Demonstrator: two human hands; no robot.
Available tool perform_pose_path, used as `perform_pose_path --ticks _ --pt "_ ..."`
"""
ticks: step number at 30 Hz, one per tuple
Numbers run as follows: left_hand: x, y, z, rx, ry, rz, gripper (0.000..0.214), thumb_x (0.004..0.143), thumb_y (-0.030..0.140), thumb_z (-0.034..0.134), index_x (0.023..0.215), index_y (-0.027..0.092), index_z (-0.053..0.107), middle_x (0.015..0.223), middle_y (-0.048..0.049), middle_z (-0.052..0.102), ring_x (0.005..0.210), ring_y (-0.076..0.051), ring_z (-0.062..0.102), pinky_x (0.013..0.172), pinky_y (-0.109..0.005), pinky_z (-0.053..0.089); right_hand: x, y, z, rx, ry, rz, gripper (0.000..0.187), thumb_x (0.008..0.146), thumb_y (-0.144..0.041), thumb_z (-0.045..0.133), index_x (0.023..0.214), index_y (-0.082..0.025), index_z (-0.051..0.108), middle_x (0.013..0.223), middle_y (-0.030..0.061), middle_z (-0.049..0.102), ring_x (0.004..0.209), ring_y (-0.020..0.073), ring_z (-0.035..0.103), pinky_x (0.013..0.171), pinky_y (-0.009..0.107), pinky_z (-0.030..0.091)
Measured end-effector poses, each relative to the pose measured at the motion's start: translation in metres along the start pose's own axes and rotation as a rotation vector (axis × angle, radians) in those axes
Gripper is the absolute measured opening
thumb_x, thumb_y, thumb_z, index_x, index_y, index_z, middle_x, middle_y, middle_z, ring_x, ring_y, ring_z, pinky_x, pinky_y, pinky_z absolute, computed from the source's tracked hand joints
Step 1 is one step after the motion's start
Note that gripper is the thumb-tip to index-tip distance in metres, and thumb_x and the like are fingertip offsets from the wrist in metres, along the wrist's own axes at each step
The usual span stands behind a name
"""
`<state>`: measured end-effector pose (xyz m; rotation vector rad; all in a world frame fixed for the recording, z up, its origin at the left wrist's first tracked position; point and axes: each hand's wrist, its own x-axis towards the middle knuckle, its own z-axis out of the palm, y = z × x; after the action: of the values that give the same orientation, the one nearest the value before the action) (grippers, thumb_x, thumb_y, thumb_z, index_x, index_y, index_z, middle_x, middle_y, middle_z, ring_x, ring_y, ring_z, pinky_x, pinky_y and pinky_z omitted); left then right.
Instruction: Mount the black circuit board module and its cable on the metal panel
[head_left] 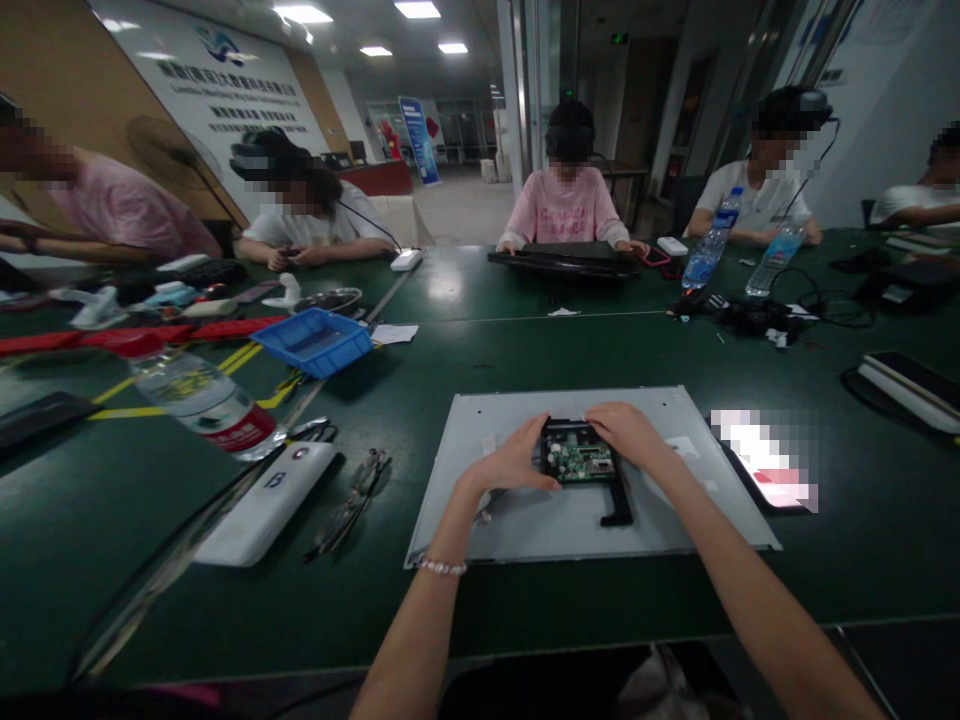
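A green circuit board sits in a black plastic frame on a light grey metal panel. The frame has an arm reaching toward me at its right side. My left hand curls around the frame's left side, thumb at the near corner and fingers at the far edge. At the far right corner, the fingers of my right hand are pressed on the frame. My fingertips are partly hidden. Small pale pieces, perhaps tape or labels, lie on the panel right of the frame.
Left of the panel are eyeglasses, a white power bank, a tilted water bottle and a blue tray. A lit phone lies to the right. Across the green table, several people sit; one holds a dark flat panel.
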<state>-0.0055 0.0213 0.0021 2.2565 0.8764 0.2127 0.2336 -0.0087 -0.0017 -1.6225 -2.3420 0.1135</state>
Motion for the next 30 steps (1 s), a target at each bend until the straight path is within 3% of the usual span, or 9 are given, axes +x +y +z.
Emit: perform_pose_path --ticks 12,17,23,30 --pt "-0.001 0.002 -0.001 -0.006 -0.007 -0.014 0.115 0.058 0.046 0.075 0.145 0.012 0.008 0.151 -0.0190 0.013 0.138 -0.034 0.015 0.114 -0.046 0.016 -0.003 0.002 0.007 0.057 0.086 -0.002 0.022 0.090 -0.020 0.047 0.098 -0.018 0.067 0.102 0.0059 0.068 0.097 0.0173 0.061 0.088 0.027 0.043" --pt "-0.002 0.002 -0.002 -0.012 -0.011 0.009 0.115 0.059 0.046 0.073 0.145 0.014 0.005 0.151 -0.0184 0.013 0.138 -0.035 0.015 0.113 -0.048 0.016 -0.010 0.008 -0.008 0.079 0.145 0.034 0.025 0.090 -0.021 0.045 0.102 -0.017 0.066 0.105 0.0062 0.068 0.099 0.0185 0.060 0.090 0.030 0.044" --pt "-0.002 0.004 -0.003 -0.015 -0.019 0.001 0.115 0.059 0.046 0.073 0.145 0.011 0.005 0.151 -0.0193 0.012 0.138 -0.035 0.015 0.113 -0.048 0.015 -0.053 0.020 -0.027 0.060 0.145 0.138 0.029 0.089 -0.026 0.045 0.109 -0.018 0.064 0.109 0.0073 0.066 0.101 0.0207 0.060 0.091 0.035 0.045" --pt "-0.002 0.004 -0.002 -0.024 -0.008 0.036 0.113 0.059 0.044 0.072 0.145 0.013 0.005 0.151 -0.0184 0.012 0.138 -0.035 0.015 0.113 -0.048 0.014 -0.105 0.010 -0.014 -0.034 0.074 0.178 0.027 0.087 -0.032 0.051 0.107 -0.018 0.063 0.109 0.0081 0.065 0.099 0.0226 0.060 0.084 0.035 0.048"
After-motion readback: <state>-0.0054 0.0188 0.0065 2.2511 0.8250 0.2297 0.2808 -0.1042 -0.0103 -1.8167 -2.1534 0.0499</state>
